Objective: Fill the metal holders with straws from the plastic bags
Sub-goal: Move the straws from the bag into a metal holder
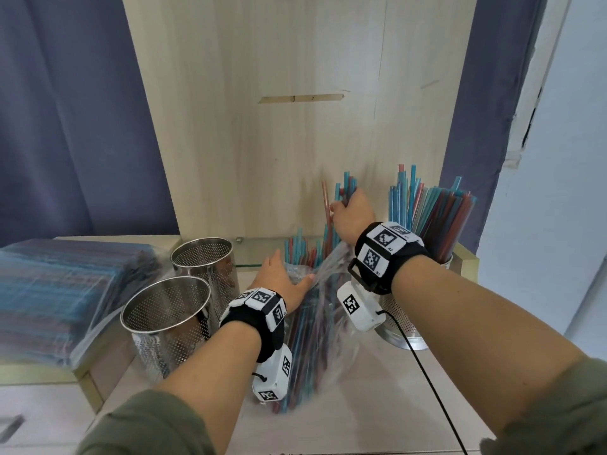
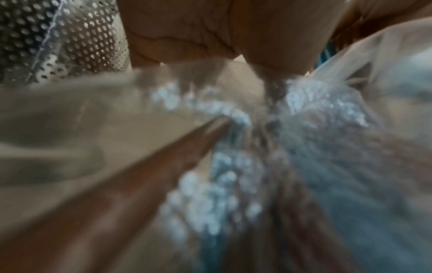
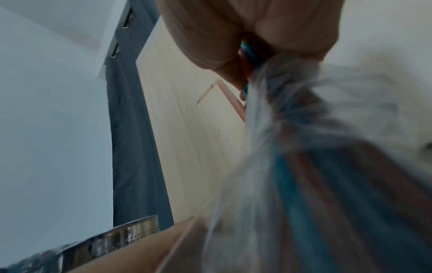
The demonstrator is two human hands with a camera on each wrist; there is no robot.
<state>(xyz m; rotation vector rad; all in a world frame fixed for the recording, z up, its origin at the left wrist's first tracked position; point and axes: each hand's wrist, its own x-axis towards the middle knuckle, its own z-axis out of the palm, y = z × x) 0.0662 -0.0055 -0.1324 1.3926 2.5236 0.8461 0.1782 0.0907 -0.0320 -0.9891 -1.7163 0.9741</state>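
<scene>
While the pale wooden board (image 1: 295, 126) stands upright behind everything, we work at the light tabletop (image 1: 377, 389) in front of it. On the raised ledge to our left lies the stack of sealed straw bags (image 1: 56, 290), blue and red straws blurred under the plastic. In the middle, the open plastic bag (image 1: 315, 326) stands nearly upright on the table, its straws poking out of the top. Far right, touching the ledge corner, the filled metal holder (image 1: 407, 326) is packed with blue and red straws that fan out above its rim. To the left of the bag stand two holders with nothing showing inside: the near empty holder (image 1: 164, 323) and, just behind it, the far empty holder (image 1: 205, 267), both perforated steel.

Our left hand (image 1: 281, 280) presses against the bag's upper left side, fingers laid fairly straight over the crinkled plastic and thumb toward the bag's mouth; the left wrist view shows the palm on the plastic, too blurred for finer detail. Our right hand (image 1: 353, 215) is above the bag's mouth, fingers curled round a bunch of straws (image 1: 345, 188) partly drawn up out of the bag, with one red straw (image 1: 326, 205) standing loose beside the thumb.
</scene>
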